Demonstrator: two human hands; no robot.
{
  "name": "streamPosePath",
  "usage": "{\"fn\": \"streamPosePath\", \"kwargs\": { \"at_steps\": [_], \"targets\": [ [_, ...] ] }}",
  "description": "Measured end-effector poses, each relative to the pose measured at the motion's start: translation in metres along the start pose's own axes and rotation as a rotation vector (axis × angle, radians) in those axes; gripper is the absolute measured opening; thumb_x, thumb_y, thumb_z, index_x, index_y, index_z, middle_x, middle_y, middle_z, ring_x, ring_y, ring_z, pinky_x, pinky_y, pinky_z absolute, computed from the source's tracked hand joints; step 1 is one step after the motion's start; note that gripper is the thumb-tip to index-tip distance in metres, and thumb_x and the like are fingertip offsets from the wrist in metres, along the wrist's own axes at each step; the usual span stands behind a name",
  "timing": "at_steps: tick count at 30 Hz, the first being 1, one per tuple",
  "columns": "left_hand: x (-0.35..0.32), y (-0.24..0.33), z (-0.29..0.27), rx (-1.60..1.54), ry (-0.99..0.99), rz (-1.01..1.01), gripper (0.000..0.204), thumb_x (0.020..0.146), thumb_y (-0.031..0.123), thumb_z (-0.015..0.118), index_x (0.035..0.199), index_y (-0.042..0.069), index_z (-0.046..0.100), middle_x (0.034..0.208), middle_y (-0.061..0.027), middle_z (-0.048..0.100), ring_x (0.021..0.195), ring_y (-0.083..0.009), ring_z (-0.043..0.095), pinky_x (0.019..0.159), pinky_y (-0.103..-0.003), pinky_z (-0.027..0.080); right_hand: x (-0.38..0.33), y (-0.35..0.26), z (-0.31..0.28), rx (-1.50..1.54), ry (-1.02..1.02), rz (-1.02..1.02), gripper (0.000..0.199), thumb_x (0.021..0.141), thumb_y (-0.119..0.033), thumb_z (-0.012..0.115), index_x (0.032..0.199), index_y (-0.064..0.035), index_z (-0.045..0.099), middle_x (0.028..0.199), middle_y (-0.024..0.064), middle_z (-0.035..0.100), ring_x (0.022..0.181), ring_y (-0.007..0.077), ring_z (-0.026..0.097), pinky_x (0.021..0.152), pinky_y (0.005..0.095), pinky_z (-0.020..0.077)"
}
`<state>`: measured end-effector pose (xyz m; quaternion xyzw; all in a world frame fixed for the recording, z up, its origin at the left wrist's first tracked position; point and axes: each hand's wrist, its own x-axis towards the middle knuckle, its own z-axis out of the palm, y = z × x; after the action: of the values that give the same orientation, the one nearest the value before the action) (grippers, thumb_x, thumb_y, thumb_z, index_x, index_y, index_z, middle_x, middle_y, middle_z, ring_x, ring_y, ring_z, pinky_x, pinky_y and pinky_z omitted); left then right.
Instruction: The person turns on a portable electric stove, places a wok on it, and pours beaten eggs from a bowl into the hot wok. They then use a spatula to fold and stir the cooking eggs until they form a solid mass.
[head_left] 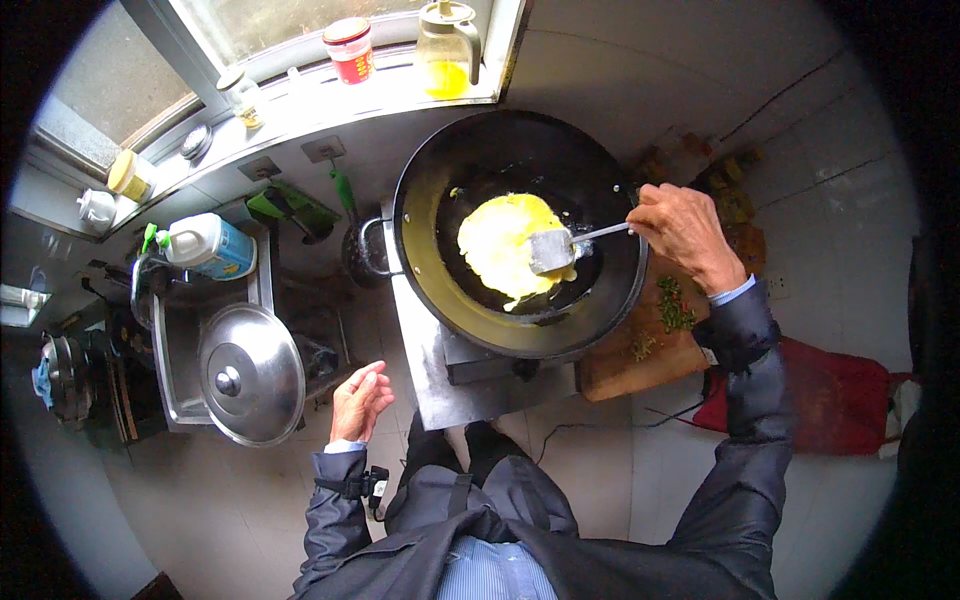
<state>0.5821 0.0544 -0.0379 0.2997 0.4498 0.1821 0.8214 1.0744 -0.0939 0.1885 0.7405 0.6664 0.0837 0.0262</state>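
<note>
A large black wok (430,260) sits on a steel stove in front of me, with a round yellow sheet of egg (505,240) frying in its middle. My right hand (685,232) grips the handle of a metal spatula (553,250), whose flat blade rests on the right edge of the egg. My left hand (360,400) hangs free to the left of the stove, fingers apart and holding nothing, near a domed metal lid (250,373).
The lid lies over a steel sink (170,370) at left. A dish soap bottle (210,245) lies behind the sink. A red-lidded jar (350,50) and an oil jug (447,45) stand on the windowsill. A wooden board with chopped greens (672,310) is right of the wok.
</note>
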Motion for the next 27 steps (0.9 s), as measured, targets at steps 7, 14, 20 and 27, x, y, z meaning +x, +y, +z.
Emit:
{"fn": "streamPosePath", "kwargs": {
  "at_steps": [7, 14, 20, 27],
  "targets": [
    [0.001, -0.002, 0.000, -0.014, -0.012, -0.002, 0.036, 0.104, 0.018, 0.066, 0.134, -0.001, 0.063, 0.101, -0.0064, 0.071, 0.085, -0.0130, 0.071, 0.079, -0.027, 0.063, -0.030, -0.013, -0.045, -0.037, -0.043, 0.118, 0.011, 0.085, -0.019, 0.076, 0.084, -0.0094, 0.073, 0.082, 0.0088, 0.060, 0.077, 0.0310, 0.065, 0.065, 0.0426, 0.0494],
    [0.006, -0.002, 0.006, -0.021, -0.055, -0.016, 0.036, 0.104, 0.018, 0.066, 0.134, -0.001, 0.063, 0.101, -0.0062, 0.071, 0.085, -0.0130, 0.071, 0.079, -0.028, 0.063, -0.061, -0.064, -0.067, -0.127, -0.215, 0.131, 0.011, 0.086, -0.017, 0.068, 0.077, -0.0103, 0.070, 0.081, 0.0110, 0.064, 0.071, 0.0313, 0.067, 0.062, 0.0453, 0.0490],
    [0.009, 0.001, 0.006, -0.003, -0.056, -0.014, 0.037, 0.103, 0.019, 0.067, 0.134, 0.000, 0.063, 0.101, -0.0059, 0.071, 0.086, -0.0129, 0.070, 0.080, -0.029, 0.062, -0.064, -0.075, -0.017, -0.125, -0.167, 0.179, 0.007, 0.087, -0.011, 0.063, 0.079, -0.0106, 0.064, 0.086, 0.0110, 0.063, 0.075, 0.0313, 0.064, 0.068, 0.0475, 0.0475],
    [0.009, 0.003, -0.014, -0.015, -0.014, 0.011, 0.038, 0.104, 0.019, 0.066, 0.135, -0.001, 0.061, 0.101, -0.0065, 0.069, 0.085, -0.0134, 0.069, 0.080, -0.029, 0.062, -0.038, -0.046, 0.046, 0.084, 0.034, 0.209, 0.006, 0.090, -0.012, 0.069, 0.090, -0.0075, 0.064, 0.089, 0.0141, 0.065, 0.077, 0.0374, 0.066, 0.067, 0.0495, 0.0501]
  ]
}}
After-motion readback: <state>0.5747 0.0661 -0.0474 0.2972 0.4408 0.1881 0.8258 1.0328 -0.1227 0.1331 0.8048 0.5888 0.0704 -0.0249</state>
